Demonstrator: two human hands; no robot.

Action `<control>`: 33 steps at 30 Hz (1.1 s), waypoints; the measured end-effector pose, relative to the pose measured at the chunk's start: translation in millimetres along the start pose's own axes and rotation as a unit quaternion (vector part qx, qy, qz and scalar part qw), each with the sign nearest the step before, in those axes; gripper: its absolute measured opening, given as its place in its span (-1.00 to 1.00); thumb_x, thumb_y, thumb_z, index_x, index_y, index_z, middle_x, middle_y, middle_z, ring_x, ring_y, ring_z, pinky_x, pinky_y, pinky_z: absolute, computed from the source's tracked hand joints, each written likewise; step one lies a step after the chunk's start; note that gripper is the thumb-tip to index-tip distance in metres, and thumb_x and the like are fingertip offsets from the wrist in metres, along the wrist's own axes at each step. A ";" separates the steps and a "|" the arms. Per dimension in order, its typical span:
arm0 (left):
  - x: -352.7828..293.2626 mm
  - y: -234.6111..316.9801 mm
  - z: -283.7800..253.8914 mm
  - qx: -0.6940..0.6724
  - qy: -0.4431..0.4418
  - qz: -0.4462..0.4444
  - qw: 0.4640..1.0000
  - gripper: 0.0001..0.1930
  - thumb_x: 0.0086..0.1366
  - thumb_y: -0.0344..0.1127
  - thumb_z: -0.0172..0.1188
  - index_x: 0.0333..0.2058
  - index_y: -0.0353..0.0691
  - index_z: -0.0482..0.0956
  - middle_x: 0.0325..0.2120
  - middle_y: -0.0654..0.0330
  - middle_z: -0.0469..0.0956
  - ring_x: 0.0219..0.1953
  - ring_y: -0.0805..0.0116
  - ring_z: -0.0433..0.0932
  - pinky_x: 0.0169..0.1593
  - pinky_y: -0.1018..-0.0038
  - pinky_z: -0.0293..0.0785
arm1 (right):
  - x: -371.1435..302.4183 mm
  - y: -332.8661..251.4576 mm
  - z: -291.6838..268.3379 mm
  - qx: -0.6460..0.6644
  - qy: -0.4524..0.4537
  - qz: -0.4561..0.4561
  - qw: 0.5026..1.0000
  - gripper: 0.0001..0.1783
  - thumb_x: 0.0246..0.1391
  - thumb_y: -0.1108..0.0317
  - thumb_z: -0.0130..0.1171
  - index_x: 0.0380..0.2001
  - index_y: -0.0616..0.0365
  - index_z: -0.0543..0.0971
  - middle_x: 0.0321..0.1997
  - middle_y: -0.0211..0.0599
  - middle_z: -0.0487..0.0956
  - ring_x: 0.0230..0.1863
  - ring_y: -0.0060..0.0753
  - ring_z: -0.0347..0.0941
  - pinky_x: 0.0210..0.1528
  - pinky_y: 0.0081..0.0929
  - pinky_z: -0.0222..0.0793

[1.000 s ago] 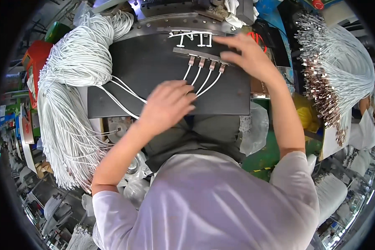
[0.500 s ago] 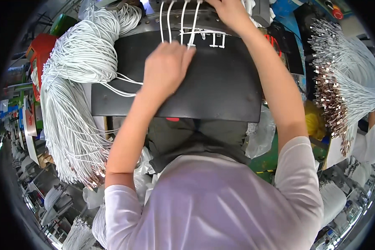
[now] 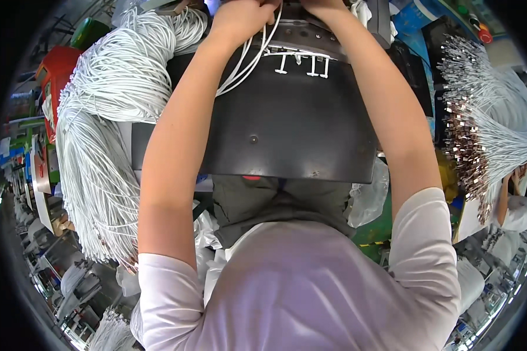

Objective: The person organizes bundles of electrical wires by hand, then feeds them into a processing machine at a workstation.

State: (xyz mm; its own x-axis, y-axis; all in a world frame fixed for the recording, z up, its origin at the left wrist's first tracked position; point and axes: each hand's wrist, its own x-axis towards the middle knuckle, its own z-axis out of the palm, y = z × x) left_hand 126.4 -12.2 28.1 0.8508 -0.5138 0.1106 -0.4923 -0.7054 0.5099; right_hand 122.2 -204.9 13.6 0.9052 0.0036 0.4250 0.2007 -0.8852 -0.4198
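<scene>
At the top edge my left hand (image 3: 244, 20) reaches over the far end of the black board (image 3: 293, 123), its fingers curled together; what they grip is hidden. Beside those fingers, a few white cables (image 3: 238, 76) loop down and pass under my left forearm. My right hand (image 3: 325, 6) is at the top edge too, by the dark metal fixture (image 3: 310, 34), and its fingers are cut off by the picture's edge. Below the fixture lies a white plastic strip with short T-shaped branches (image 3: 313, 65), touched by neither hand.
A thick bundle of white cables (image 3: 114, 76) hangs at the left, by a red casing (image 3: 55, 70). At the right is another cable bundle (image 3: 503, 111) with metal-tipped ends. Clear plastic bags (image 3: 370, 196) hang beside my lap. Further cable bundles stand lower down on both sides.
My left hand has moved up and away from the board to the top edge. The cables it held straight now curve down to the left. My right hand has shifted slightly upward.
</scene>
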 end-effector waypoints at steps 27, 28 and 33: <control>5.5 -28.1 13.6 0.329 -0.009 -0.036 0.943 -0.72 0.38 -0.22 0.07 -0.09 -0.23 0.63 -0.20 -0.07 0.71 -0.28 0.06 0.72 -0.20 0.16 0.62 | -54.2 -59.4 12.1 -0.111 -0.007 0.050 0.993 -0.76 0.09 0.33 0.14 -0.35 0.30 0.67 -0.32 0.08 0.68 -0.17 0.10 0.63 0.15 -0.03 0.42; -5.0 -20.6 7.5 0.321 -0.017 -0.053 0.945 -0.72 0.42 -0.17 0.07 -0.13 -0.21 0.65 -0.21 -0.03 0.72 -0.27 0.10 0.72 -0.18 0.19 0.62 | -62.7 -54.1 2.8 -0.085 0.012 0.024 0.996 -0.75 0.13 0.33 0.12 -0.31 0.31 0.67 -0.28 0.12 0.67 -0.13 0.12 0.62 0.15 -0.02 0.42; -186.0 2.7 -6.2 -0.373 0.006 0.034 0.927 -0.76 0.47 -0.22 0.16 -0.20 -0.31 0.58 -0.33 0.12 0.65 -0.32 0.26 0.62 -0.24 0.40 0.51 | -184.7 -11.4 -79.2 0.174 0.147 -0.006 0.974 -0.70 0.36 0.31 0.16 0.03 0.23 0.67 -0.16 -0.22 0.70 -0.07 -0.40 0.61 0.03 -0.46 0.48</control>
State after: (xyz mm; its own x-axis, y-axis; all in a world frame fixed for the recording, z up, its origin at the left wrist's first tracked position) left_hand -32.1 84.5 14.2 0.8263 -0.5362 0.1722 -0.2855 -0.1352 0.9488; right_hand -77.0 -232.3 3.4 0.7655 -0.1657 0.6217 0.3719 -0.6745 -0.6378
